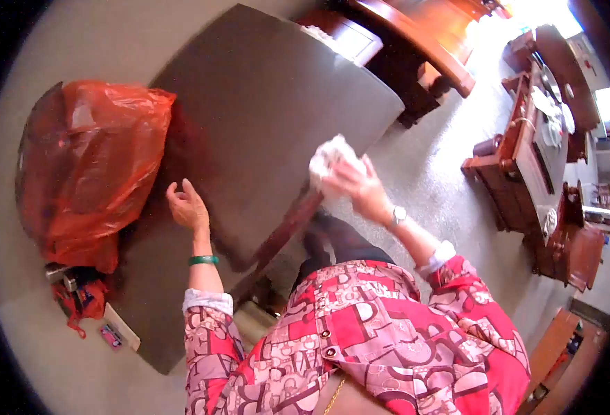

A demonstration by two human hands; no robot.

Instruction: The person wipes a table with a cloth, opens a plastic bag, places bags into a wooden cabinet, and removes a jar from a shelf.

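A crumpled white cloth is in my right hand, with the fingers pressed over it near the right edge of a dark grey table. My left hand hovers over the left part of the table, its fingers loosely curled and apart, holding nothing. Left of that hand sits a large red plastic bag, bulging over something that its film hides. A green bangle is on the left wrist and a watch on the right one.
Small items in a red bag and a pink packet lie at the lower left. An orange-brown wooden bench stands beyond the table. To the right is a wooden tea table with dishes and a tray.
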